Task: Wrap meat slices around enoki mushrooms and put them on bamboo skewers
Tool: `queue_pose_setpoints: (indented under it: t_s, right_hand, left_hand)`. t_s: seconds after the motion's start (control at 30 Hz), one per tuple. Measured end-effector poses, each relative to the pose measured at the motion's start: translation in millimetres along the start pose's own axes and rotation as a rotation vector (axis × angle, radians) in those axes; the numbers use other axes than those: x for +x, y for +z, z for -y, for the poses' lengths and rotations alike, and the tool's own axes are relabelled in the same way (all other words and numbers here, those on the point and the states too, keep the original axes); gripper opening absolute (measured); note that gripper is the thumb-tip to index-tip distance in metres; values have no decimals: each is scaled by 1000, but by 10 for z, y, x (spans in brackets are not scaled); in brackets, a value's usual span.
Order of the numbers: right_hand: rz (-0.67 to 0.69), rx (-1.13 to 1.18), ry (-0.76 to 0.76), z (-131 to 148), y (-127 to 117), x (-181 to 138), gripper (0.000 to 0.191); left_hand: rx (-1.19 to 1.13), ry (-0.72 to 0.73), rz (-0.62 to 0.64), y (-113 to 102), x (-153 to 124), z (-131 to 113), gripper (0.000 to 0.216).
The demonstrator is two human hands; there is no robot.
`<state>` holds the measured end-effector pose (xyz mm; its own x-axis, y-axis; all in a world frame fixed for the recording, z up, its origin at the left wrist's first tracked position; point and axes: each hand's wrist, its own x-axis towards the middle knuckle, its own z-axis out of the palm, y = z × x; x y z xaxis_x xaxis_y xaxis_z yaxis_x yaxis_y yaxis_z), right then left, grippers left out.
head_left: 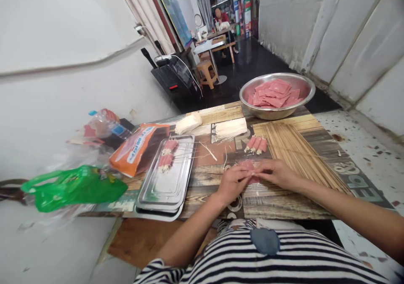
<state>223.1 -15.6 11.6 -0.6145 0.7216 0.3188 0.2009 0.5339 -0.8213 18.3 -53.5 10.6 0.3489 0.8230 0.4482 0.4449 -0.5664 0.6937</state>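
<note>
My left hand (232, 182) and my right hand (274, 172) meet over a pink meat slice (247, 165) on the low table (284, 200), fingers curled onto it from both sides. Just beyond it lie three finished meat rolls (256, 144) with white mushroom stems sticking out. A pile of bamboo skewers (293, 149) is spread under and beside my right hand. Loose enoki mushrooms (229, 129) lie further back.
A steel bowl (303, 91) of pink meat slices stands at the far edge. A stack of metal trays (167, 183) at the left holds skewered rolls (167, 152). An orange packet (136, 147), a green bag (72, 187) and a bottle (104, 124) lie left. A person sits far back.
</note>
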Motion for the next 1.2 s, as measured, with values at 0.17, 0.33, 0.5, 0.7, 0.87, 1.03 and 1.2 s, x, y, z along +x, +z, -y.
queue_pose_setpoints:
  t_s: [0.17, 0.33, 0.5, 0.7, 0.87, 1.03, 1.2]
  right_hand:
    - [-30, -308, -370, -43, 39, -36, 23]
    - [62, -545, -451, -39, 72, -91, 30]
    - [216, -706, -481, 69, 57, -113, 32]
    - [274, -953, -548, 111, 67, -150, 28]
    - [163, -962, -526, 48, 137, -221, 28]
    - [94, -950, -529, 25, 164, -216, 31]
    - [9, -772, -422, 55, 153, -136, 32]
  left_hand:
    - [299, 283, 92, -44, -10, 59, 23]
    - [516, 366, 177, -89, -92, 18, 22]
    - [601, 343, 277, -114, -203, -31, 29]
    - [645, 326, 412, -56, -168, 46, 28]
    - [664, 389, 374, -11, -145, 94, 26]
    - [651, 377, 311, 8, -153, 71, 24]
    - [594, 327, 214, -19, -135, 5, 24]
